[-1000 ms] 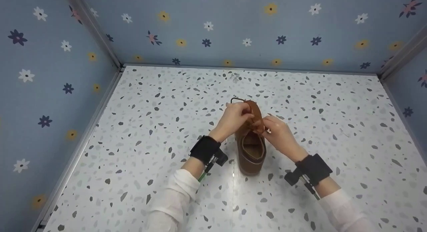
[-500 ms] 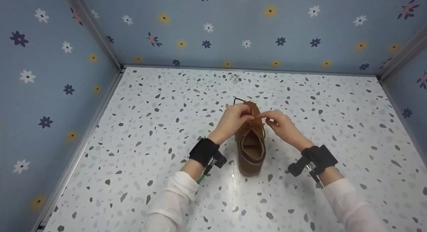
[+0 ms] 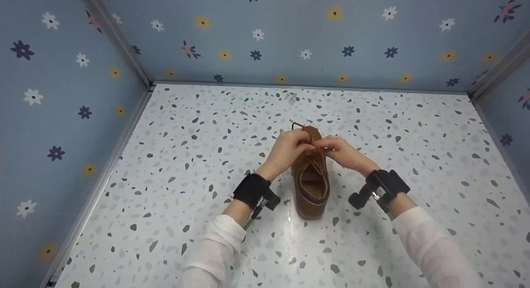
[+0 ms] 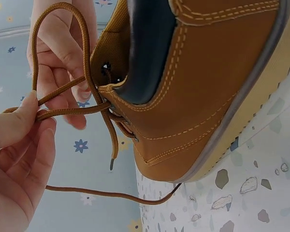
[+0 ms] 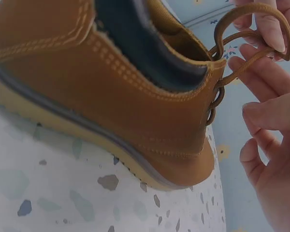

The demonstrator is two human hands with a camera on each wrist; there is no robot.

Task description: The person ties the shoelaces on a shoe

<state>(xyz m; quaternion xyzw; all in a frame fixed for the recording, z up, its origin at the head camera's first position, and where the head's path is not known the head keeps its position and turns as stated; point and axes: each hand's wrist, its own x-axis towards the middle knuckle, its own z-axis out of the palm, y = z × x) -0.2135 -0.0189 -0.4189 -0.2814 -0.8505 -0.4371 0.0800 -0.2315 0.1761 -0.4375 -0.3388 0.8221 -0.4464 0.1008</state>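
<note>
I have the left hand [image 3: 287, 149] clamped on the brown lace [image 4: 72, 111], thumb pressed against fingers, with a tall loop standing up above the grip. The right hand [image 3: 345, 153] has its thumb apart from its fingers; two of them stretch out to the lace beside the left hand's fingertips, though I cannot tell whether they touch it. Taking the shoe's opening as my clock centre in the head view, the left hand sits between 10 and 11 and the right hand between 1 and 2, their fingertips close together over the lacing at 12.

Under them I see the brown shoe [image 3: 312, 209] upright on its sole, toe towards 12, heel at 6, with a dark padded collar [image 5: 150, 58]. A loose lace end curves out past the left hand, its dark tip near the toe.

Further out, black wrist straps sit at 9 and 3, white sleeves [image 3: 213, 246] at 8 and 4. The speckled white table [image 3: 198, 134] carries the shoe, and a blue flowered wall [image 3: 290, 14] rises at 12.
</note>
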